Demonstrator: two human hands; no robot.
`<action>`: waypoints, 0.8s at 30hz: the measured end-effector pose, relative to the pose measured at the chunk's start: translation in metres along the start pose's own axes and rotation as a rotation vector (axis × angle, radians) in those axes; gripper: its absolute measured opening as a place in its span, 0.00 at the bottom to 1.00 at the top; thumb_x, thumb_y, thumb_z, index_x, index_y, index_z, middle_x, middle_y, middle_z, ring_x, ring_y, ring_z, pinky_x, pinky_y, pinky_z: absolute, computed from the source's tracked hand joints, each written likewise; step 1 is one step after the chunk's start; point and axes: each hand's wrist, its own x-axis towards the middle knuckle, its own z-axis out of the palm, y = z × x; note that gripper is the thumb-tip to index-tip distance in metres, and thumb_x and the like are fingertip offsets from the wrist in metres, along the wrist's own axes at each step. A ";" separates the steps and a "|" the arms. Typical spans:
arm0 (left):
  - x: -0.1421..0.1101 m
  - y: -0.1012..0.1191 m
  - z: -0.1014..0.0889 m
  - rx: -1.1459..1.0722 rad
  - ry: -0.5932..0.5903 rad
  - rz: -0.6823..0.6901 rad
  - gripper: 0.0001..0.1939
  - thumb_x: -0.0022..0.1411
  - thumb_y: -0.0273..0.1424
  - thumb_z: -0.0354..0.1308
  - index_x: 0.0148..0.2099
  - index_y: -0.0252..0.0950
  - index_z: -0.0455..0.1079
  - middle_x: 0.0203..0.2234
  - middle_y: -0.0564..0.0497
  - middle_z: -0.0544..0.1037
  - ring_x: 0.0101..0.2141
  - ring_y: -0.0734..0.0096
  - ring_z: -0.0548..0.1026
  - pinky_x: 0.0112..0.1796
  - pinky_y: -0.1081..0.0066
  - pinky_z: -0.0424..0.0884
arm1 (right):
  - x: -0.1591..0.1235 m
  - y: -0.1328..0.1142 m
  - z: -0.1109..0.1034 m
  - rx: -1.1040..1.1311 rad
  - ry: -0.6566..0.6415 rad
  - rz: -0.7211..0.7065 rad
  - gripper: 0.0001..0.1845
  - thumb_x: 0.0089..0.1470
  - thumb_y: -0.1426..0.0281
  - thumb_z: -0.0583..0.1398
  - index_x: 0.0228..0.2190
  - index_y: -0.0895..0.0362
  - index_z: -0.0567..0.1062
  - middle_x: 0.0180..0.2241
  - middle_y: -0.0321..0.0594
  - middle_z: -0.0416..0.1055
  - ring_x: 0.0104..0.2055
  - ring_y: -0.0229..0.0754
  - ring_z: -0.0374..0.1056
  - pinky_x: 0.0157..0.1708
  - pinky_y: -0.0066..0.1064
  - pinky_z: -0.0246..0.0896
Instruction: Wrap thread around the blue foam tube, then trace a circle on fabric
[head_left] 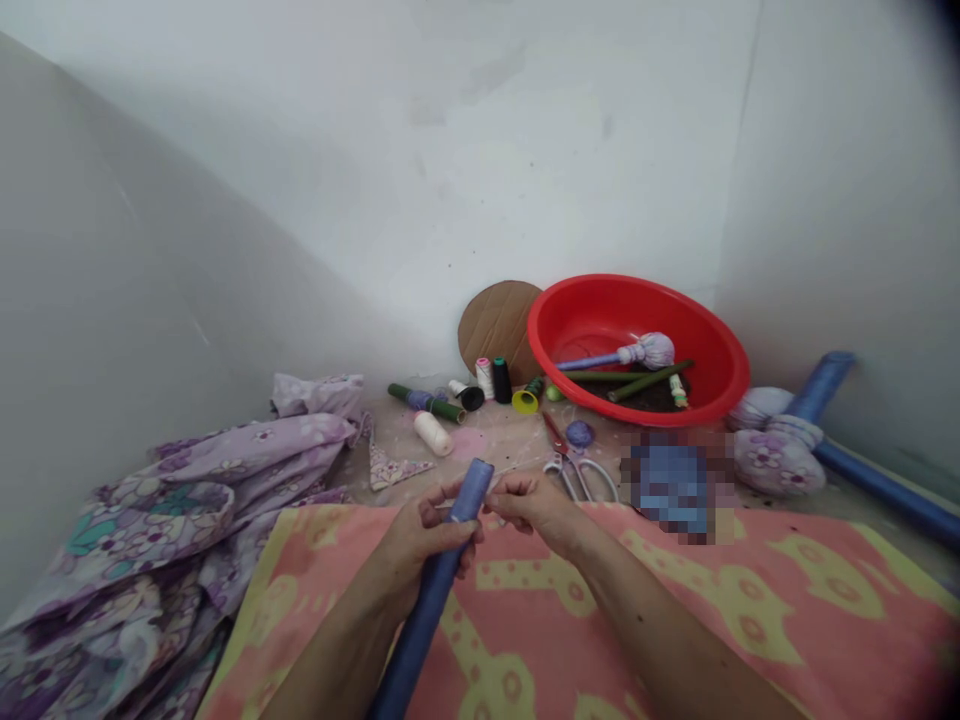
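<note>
My left hand (427, 535) is wrapped round a long stick covered in shiny blue-purple cloth (426, 620). The stick slants up and away from me, its cut end just above my thumb. Close to its right side, my right hand (529, 510) is closed in a pinch. A thin pale line, which looks like thread, shows by those fingers; what lies between the fingertips is mostly hidden. Beyond my right hand, scissors (574, 470) with pale handles lie beside a small purple ball of yarn (580, 433).
A red basin (637, 290) holds green sticks and a cloth-headed stick. Nearby are thread spools (501, 380), a cardboard disc (495, 320) and a yarn-wound green stick (427, 402). Floral cloth (292, 450) is heaped left; cloth-covered pieces (780, 460) lie right. A patterned pink-yellow cloth (555, 650) spreads below.
</note>
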 end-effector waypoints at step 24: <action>0.012 -0.013 -0.022 1.107 0.346 0.136 0.18 0.44 0.29 0.55 0.41 0.36 0.67 0.32 0.48 0.74 0.31 0.65 0.71 0.30 0.71 0.63 | 0.004 0.013 0.003 -0.337 -0.036 -0.174 0.08 0.40 0.67 0.60 0.18 0.60 0.74 0.15 0.32 0.61 0.18 0.30 0.54 0.17 0.22 0.47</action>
